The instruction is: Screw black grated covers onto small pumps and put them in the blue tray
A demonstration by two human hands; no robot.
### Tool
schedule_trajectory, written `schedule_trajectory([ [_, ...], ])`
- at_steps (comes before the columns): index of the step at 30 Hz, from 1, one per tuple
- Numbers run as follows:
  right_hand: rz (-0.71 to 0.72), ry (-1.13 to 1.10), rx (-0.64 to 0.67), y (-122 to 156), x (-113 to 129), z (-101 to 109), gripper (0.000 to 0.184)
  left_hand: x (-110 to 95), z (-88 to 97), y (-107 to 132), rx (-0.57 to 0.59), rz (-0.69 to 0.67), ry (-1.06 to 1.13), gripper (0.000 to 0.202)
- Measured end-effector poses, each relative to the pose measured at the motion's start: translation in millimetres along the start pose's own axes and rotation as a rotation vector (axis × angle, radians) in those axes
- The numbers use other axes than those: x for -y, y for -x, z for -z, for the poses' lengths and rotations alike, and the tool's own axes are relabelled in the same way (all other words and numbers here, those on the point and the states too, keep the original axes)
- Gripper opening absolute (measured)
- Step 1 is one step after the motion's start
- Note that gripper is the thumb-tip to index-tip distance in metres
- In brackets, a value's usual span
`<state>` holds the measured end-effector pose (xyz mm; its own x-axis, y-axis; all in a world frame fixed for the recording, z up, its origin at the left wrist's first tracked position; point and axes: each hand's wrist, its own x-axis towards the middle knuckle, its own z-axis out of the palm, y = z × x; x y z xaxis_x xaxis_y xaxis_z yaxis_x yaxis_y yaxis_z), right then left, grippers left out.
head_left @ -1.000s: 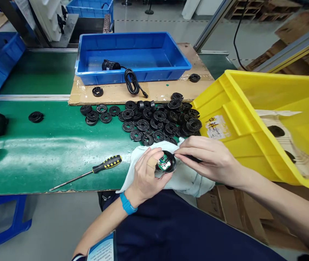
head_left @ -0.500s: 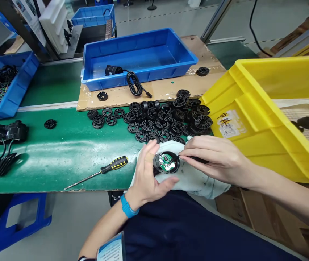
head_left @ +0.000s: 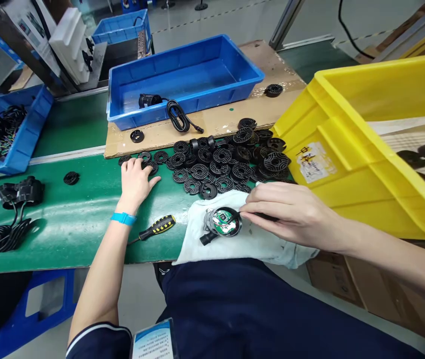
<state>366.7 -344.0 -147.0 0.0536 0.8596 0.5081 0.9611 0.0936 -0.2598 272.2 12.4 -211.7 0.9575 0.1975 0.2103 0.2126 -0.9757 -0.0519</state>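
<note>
Open cylindrical black unit with a green circuit board in its mouth [head_left: 224, 222]: lay on the crumpled pale-blue cloth [head_left: 257, 247] (landmark), board facing the wearer.
Right hand [head_left: 294, 214]: over the cloth, finger and thumb pinching a slim black piece [head_left: 268, 217], its end at the unit's mouth; tool or wire, could not tell.
Left hand [head_left: 133, 180]: beyond the cloth to its left, fingers extended, thumb spread wide, over a small group of round black plastic discs [head_left: 161, 157]. Grip on any disc: could not tell.
Patterned black disc heap [head_left: 219, 169]: just past the cloth's far edge.
Screwdriver with black, yellow-starred handle [head_left: 158, 227]: near the cloth, left side, unheld.
Blue rectangular plastic tray [head_left: 212, 75]: well beyond the cloth; held one corded black unit [head_left: 150, 100].
Progress (judged): partway. Done: board sat inside the unit. Left, as far as seen: mouth uncovered, no disc over it.
</note>
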Motion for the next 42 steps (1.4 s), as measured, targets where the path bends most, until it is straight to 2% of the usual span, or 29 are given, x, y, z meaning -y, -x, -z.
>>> schedule_trajectory([
  [3,-0.002,-0.002,-0.001,0.6,-0.2,-0.7,0.006,-5.2,-4.4,12.5,-0.002,-0.021,0.027,0.036],
  [8,0.000,0.003,-0.007,0.5,-1.1,-1.6,0.007,-4.6,0.9,44.2,0.050,-0.031,0.296,0.016],
  [11,0.009,0.001,-0.014,-0.9,-1.4,-1.9,0.007,-6.6,4.0,56.0,0.058,-0.022,0.361,0.030],
  [14,0.014,-0.005,-0.011,-2.1,-1.8,-2.3,0.007,-13.6,1.2,56.5,0.014,0.094,0.371,0.060],
  [15,0.013,-0.004,-0.008,-2.4,-2.0,-2.4,0.008,-15.9,-0.8,54.7,0.001,0.124,0.357,0.063],
  [18,0.008,-0.002,-0.004,-2.4,-2.3,-3.0,0.008,-21.8,-2.4,49.1,0.002,0.145,0.306,0.047],
  [20,0.002,-0.004,-0.004,-1.9,-2.5,-3.1,0.008,-29.7,7.7,49.1,-0.025,0.159,0.367,0.038],
  [23,0.002,-0.009,0.002,-0.7,-2.9,-3.0,0.008,-56.5,44.0,58.5,-0.205,0.127,0.623,0.039],
  [24,0.004,-0.009,0.000,-0.4,-3.2,-3.0,0.008,-68.9,58.8,63.4,-0.254,0.068,0.708,0.041],
  [26,0.009,-0.009,-0.010,0.4,-3.7,-3.0,0.008,-95.0,84.5,73.3,-0.256,-0.087,0.835,0.045],
  [28,0.011,-0.007,-0.019,1.1,-3.9,-3.2,0.008,-117.9,97.5,80.0,-0.237,-0.213,0.907,0.046],
  [31,0.004,0.000,-0.015,2.1,-3.4,-3.5,0.010,-138.0,91.6,81.8,-0.223,-0.264,0.956,0.046],
  [35,0.005,-0.005,-0.020,3.7,-3.2,-4.3,0.009,-143.4,74.3,78.9,-0.183,-0.262,0.980,0.049],
  [42,0.000,-0.023,-0.013,5.4,-7.0,-4.6,0.008,-151.8,81.1,79.6,-0.140,-0.216,0.850,0.045],
])
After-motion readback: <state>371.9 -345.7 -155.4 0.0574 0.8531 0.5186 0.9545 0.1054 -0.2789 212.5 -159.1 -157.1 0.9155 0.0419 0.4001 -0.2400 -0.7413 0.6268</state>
